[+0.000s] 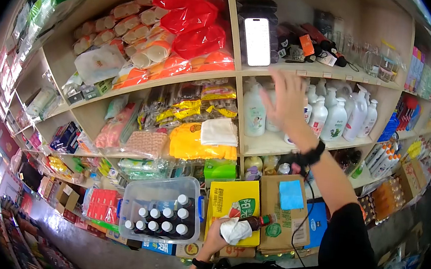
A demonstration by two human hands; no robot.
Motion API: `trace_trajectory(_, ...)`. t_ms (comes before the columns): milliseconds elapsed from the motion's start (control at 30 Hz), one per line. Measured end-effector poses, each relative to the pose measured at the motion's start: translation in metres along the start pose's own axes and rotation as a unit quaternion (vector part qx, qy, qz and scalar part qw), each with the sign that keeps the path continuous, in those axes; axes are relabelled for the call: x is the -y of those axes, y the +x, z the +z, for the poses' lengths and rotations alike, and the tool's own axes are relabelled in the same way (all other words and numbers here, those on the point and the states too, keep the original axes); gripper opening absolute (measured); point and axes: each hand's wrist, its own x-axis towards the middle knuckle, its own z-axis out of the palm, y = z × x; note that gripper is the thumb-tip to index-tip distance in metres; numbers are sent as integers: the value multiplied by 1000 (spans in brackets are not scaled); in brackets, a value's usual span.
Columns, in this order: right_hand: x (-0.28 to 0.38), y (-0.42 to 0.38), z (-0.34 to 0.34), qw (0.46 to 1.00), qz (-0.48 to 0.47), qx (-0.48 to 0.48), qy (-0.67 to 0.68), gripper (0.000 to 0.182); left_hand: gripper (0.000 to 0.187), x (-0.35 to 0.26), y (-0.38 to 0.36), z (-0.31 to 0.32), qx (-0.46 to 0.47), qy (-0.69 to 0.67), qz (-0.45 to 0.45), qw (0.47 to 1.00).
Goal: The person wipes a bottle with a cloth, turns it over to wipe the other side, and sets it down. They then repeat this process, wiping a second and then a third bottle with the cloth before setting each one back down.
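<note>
My left hand [216,235] is closed around a dark bottle [254,222], with a crumpled white cloth [237,232] bunched against it. The bottle lies tilted, its neck pointing right, above a yellow box [235,197] and a cardboard box [282,223]. Raised in front of the shelves, my right hand [288,101] has its fingers apart and holds nothing. Just above it, a phone [257,42] with a lit white screen stands upright at the shelf edge. Pump bottles [336,119] stand behind and beside the right hand.
Left of the yellow box sits a clear plastic bin [132,199] holding several dark bottles with white caps [166,226]. A folded white cloth [219,132] rests on a yellow package [188,142]. A blue cloth [291,195] lies on the cardboard box. A black cable [305,222] hangs nearby.
</note>
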Motion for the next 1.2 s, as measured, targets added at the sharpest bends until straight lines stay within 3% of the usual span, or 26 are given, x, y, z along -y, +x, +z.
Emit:
trace_trajectory(100, 47, -48, -28, 989, -41, 85, 115, 43, 83, 14, -3, 4, -1, -9, 9, 1000)
trace_trajectory(167, 72, -99, -29, 959, -45, 182, 213, 55, 84, 11, -4, 5, -6, -24, -11, 1000)
trace_trajectory(233, 110, -146, -46, 914, -16, 299, 273, 55, 84, -7, -1, 1, -19, -41, -58, 997)
trace_trajectory(267, 128, -173, -52, 883, -5, 356, 306, 57, 101, 20, -9, 10, -6, -52, -78, 996)
trace_trajectory(300, 145, -201, -55, 846, 7, 411, 339, 60, 105, 12, -6, 8, -17, -50, -75, 996)
trace_trajectory(367, 176, -252, -59, 826, -11, 424, 372, 61, 115, -16, 1, 1, -39, -45, -73, 996)
trace_trajectory(400, 182, -267, -66, 834, -37, 428, 347, 59, 126, 4, -6, 5, -23, -23, -75, 997)
trace_trajectory(467, 187, -285, -76, 848, -88, 430, 295, 56, 127, 21, -12, 9, -9, -23, -82, 996)
trace_trajectory(533, 174, -290, -86, 858, -51, 434, 268, 51, 127, 4, -9, -1, 18, 11, -99, 995)
trace_trajectory(700, 151, -307, -105, 854, 61, 491, 160, 44, 125, -17, 0, 1, -18, 0, -64, 998)
trace_trajectory(733, 157, -307, -107, 865, 83, 465, 168, 44, 125, -15, -1, 0, -14, -2, -64, 998)
trace_trajectory(833, 181, -293, -104, 895, 52, 400, 193, 45, 121, -1, -6, 1, -4, -4, -66, 998)
trace_trajectory(867, 190, -296, -98, 881, 36, 421, 213, 47, 121, 5, -8, 1, 1, 8, -73, 997)
trace_trajectory(1000, 218, -300, -92, 907, -9, 388, 162, 43, 119, 6, -9, 4, -12, -18, -69, 997)
trace_trajectory(1133, 182, -299, -103, 896, 20, 418, 149, 39, 119, 1, -6, 1, -7, 1, -62, 998)
trace_trajectory(1200, 162, -311, -110, 863, 86, 477, 139, 40, 118, -8, -4, 1, -10, -13, -63, 998)
